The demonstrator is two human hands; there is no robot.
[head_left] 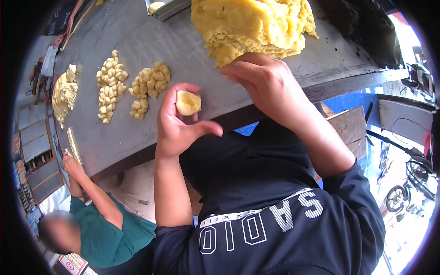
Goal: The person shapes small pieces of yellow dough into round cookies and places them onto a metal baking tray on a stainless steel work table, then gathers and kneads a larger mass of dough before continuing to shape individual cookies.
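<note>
My left hand (172, 128) is closed round a small pale dough piece (188, 103), with its thumb stretched out to the side. A hollow in the top of this piece shows a darker yellow inside. At the near edge of a large, crumbly mound of yellow paste (252, 25), my right hand (266, 82) has its fingers drawn together. Its fingertips touch the paste, and the hand itself hides most of what they grip. Left of my hands lie two heaps of small dough pieces, one nearer (150, 82) and one farther left (110, 85).
A grey metal table (142, 41) carries everything. Part of a tray (167, 9) holding a pale round piece stands at the far edge. At left are a larger dough lump (65, 96) and a co-worker in green (110, 233), whose hands touch a dough strip (73, 144).
</note>
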